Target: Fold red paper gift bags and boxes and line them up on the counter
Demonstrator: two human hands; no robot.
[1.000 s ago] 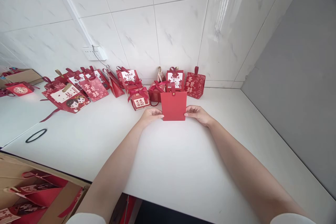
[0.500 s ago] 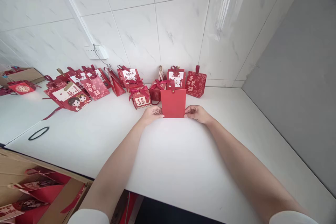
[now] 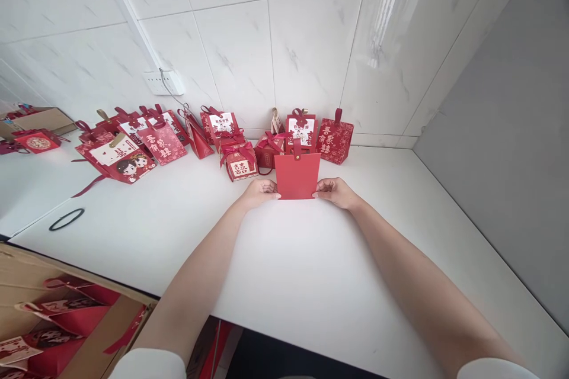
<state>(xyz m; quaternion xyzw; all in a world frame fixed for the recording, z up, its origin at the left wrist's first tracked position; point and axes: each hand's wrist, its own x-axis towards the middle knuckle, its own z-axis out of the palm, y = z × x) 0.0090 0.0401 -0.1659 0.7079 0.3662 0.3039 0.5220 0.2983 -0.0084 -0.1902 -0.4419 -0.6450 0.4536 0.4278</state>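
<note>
The tiled wall (image 3: 249, 41) runs along the back of the white desk (image 3: 311, 272), and a grey panel (image 3: 511, 130) closes off its right side. Below the desk's front left corner sits an open carton (image 3: 95, 337) with more red packs lying in it. Along the back edge, from the left end to about the middle, stands a crowded row of red gift boxes (image 3: 240, 161), some upright, some leaning, several tied with ribbon.

Just in front of the right end of that row, a plain red bag (image 3: 297, 176) stands upright on the desk, flat face toward the person, with a small tab at its top. The left hand (image 3: 260, 191) pinches its lower left corner and the right hand (image 3: 335, 191) its lower right corner, so the hands are apart with the bag between them.

A black loop (image 3: 66, 219) lies flat near the desk's left edge. A socket (image 3: 160, 82) sits on the wall above the row.
</note>
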